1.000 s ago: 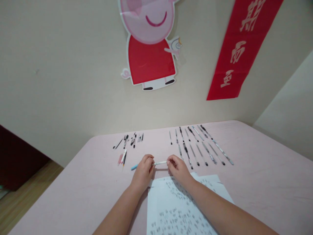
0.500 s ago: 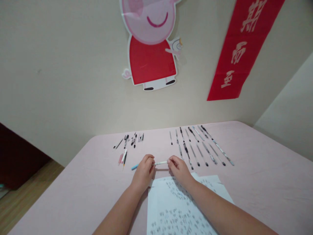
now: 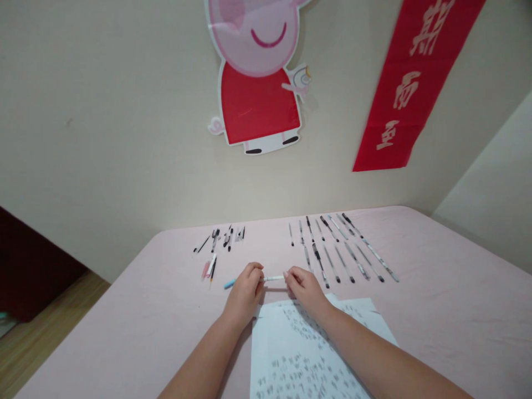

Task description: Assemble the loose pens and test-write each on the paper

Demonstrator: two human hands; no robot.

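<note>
Between my two hands a slim white pen (image 3: 274, 278) is held level, just above the pink tablecloth. My left hand (image 3: 246, 288) is closed round its left part, fingertips pinched. My right hand (image 3: 302, 284) pinches the right end between thumb and fingers. A light blue piece (image 3: 229, 284), like a pen cap, shows to the left of my left hand; whether the hand touches it I cannot tell. Under my right forearm lies a white sheet of paper (image 3: 286, 343) covered with handwriting.
Several pens (image 3: 338, 263) lie in two rows at the right. At the back left are pen parts (image 3: 220, 239), with pink, white and black pieces (image 3: 210, 269) nearer me. A pig figure (image 3: 260, 105) and a red banner (image 3: 399, 100) are on the wall behind the table (image 3: 124, 310).
Both hands stay in place on the pen, with hardly any movement. The whole view has shifted very slightly.
</note>
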